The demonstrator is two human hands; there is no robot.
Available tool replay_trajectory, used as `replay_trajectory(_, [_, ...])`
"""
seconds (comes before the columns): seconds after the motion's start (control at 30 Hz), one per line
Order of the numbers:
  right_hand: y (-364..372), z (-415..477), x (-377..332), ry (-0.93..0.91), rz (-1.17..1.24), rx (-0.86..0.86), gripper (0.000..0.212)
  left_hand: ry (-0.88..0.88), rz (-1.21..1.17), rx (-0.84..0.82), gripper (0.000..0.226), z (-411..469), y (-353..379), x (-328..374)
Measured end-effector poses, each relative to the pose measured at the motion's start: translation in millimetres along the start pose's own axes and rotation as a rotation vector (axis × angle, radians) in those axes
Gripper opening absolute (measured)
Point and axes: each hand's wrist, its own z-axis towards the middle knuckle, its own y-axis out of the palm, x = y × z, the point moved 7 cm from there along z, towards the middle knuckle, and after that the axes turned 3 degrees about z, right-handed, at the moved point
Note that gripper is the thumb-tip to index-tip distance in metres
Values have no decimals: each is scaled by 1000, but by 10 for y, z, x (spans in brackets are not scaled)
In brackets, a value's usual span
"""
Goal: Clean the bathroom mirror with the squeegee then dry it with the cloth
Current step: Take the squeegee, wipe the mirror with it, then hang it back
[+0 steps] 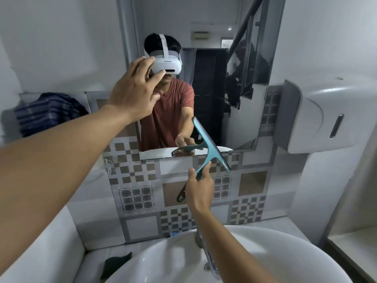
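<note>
Head view: my right hand (199, 185) grips the teal squeegee (212, 146) at the mirror's (204, 78) lower edge; left hand (135, 90) open-fingered; tilted blade may streak, I judge

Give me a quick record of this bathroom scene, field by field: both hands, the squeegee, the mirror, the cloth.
left hand: raised, fingers spread, holding nothing, in front of the mirror
right hand: gripping the squeegee handle
squeegee: teal, blade tilted, at the mirror's lower edge
mirror: on the wall above the tiled panel
cloth: dark, lying on the counter left of the sink
sink: white, below the mirror
</note>
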Motion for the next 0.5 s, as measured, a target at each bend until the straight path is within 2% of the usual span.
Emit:
replay_trajectory(0.17, [248, -160, 107, -70, -75, -91, 65, -7, 0, -14, 64, 9, 4, -31])
replay_trajectory(0.37, [402, -211, 183, -67, 10, -99, 66, -22, 0, -24, 64, -4, 13, -51])
replay_trajectory(0.5, [447, -223, 216, -88, -43, -109, 65, -17, 11, -21, 64, 8, 33, -47])
